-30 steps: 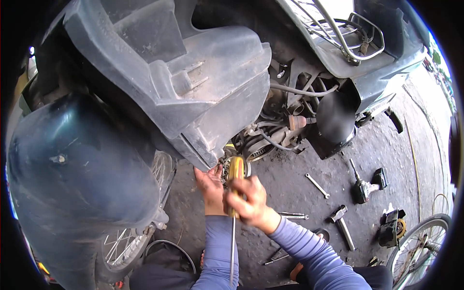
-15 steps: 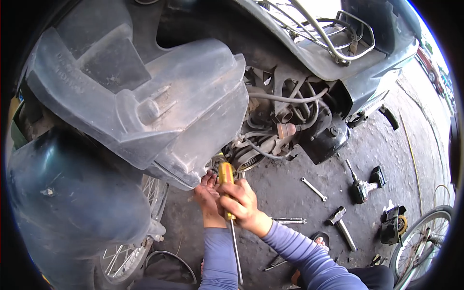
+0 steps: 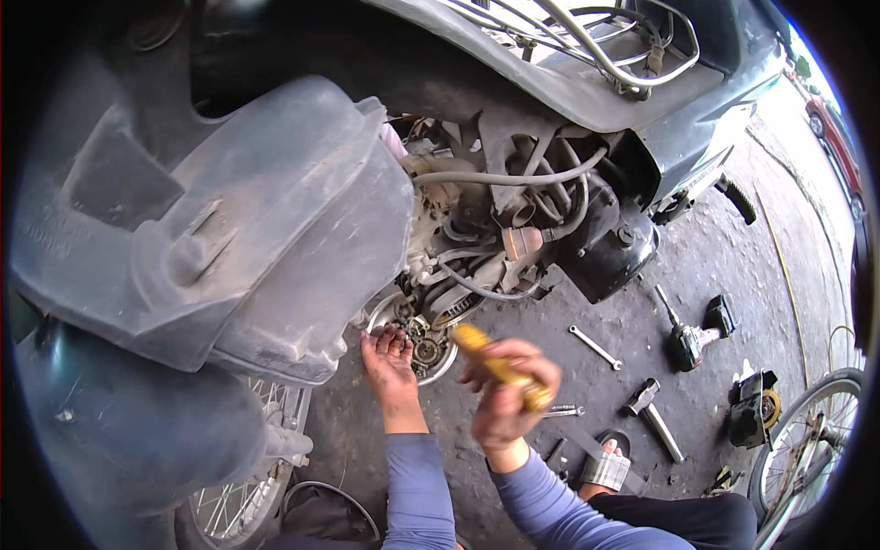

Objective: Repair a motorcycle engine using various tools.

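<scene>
My left hand (image 3: 390,371) is palm up, its loosely bent fingers apart beside the round metal hub assembly (image 3: 430,350) under the scooter; nothing is visible in it. My right hand (image 3: 511,403) grips a yellow screwdriver (image 3: 486,353) by its handle, right of and below the hub; its shaft is smeared by motion. The grey plastic panel (image 3: 293,238) of the scooter hangs above my left hand. Hoses and engine parts (image 3: 513,202) are exposed to its right.
On the floor (image 3: 532,321) lie a wrench (image 3: 596,348), a cordless power tool (image 3: 697,335), a hammer (image 3: 658,422) and a black part (image 3: 752,408). A bicycle wheel (image 3: 802,440) is at lower right, the scooter's spoked wheel (image 3: 234,500) at lower left. A red car (image 3: 836,151) stands outside.
My right hand has pulled the screwdriver away from the hub to the right, turning it. My left hand stays at the hub, now more visible. The whole view has shifted.
</scene>
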A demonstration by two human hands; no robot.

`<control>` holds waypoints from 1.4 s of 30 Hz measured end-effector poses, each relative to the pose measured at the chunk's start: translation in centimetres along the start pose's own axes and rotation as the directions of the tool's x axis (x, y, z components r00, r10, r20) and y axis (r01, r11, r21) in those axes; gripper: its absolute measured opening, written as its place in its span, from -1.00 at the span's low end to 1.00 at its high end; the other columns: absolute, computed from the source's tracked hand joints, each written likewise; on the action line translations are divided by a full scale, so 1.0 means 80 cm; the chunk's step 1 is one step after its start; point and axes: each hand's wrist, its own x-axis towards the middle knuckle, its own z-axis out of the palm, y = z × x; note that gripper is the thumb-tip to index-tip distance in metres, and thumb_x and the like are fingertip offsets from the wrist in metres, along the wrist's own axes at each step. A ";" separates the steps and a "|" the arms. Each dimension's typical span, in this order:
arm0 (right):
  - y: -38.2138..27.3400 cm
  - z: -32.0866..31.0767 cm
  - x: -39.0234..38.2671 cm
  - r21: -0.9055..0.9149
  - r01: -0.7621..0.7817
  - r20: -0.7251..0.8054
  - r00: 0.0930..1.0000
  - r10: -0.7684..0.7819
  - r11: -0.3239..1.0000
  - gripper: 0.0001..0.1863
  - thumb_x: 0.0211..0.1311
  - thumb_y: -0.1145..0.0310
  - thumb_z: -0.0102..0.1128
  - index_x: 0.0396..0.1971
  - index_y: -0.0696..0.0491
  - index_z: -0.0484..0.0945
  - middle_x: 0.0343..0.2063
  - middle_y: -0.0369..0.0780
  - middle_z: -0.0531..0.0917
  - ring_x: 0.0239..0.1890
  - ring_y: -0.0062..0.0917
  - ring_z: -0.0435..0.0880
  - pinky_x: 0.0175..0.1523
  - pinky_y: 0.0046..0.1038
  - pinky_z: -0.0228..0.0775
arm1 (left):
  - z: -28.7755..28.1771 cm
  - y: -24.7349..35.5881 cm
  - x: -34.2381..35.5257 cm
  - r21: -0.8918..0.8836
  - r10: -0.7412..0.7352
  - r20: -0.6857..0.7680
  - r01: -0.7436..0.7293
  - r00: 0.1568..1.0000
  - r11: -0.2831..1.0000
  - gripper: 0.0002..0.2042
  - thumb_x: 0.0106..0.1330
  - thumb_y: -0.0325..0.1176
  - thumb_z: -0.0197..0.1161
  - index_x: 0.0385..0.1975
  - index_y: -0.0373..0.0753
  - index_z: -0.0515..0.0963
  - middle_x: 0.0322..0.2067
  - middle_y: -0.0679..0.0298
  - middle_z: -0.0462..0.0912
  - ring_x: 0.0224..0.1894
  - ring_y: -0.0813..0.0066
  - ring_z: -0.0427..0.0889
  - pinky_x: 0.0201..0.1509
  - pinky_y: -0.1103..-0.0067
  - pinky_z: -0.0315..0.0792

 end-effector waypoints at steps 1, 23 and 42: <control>-0.003 -0.002 0.012 0.139 -0.061 -0.196 0.977 0.088 0.988 -0.79 0.34 0.26 0.04 -0.22 0.07 0.34 -0.21 -0.11 0.53 -0.55 -0.55 0.50 -0.45 -0.46 0.49 | 0.003 -0.004 -0.001 0.005 0.008 0.003 -0.008 1.000 1.000 -0.64 0.33 0.04 0.07 -0.21 -0.16 0.43 -0.32 0.33 0.57 -0.26 0.49 0.49 -0.11 0.52 0.34; 0.020 0.018 0.025 0.398 -0.248 -0.416 0.810 0.415 0.883 -0.77 0.39 0.21 -0.05 -0.19 0.07 0.35 -0.24 -0.12 0.52 -0.63 -0.56 0.42 -0.51 -0.48 0.45 | 0.066 0.047 -0.041 0.205 0.399 0.199 -0.436 0.895 0.876 -0.69 0.35 -0.08 0.11 -0.15 -0.21 0.45 -0.11 0.20 0.56 -0.06 0.37 0.50 0.02 0.39 0.33; 0.066 -0.094 -0.004 -0.189 -0.263 0.086 0.955 0.282 0.946 -0.80 0.36 0.28 -0.02 -0.17 0.07 0.32 -0.17 -0.13 0.51 -0.40 -0.61 0.50 -0.37 -0.59 0.38 | 0.132 0.023 0.009 0.069 0.332 0.268 -0.362 0.904 0.930 -0.40 0.37 0.10 -0.09 0.20 -0.29 0.31 0.05 0.16 0.50 0.07 0.26 0.48 0.16 0.35 0.34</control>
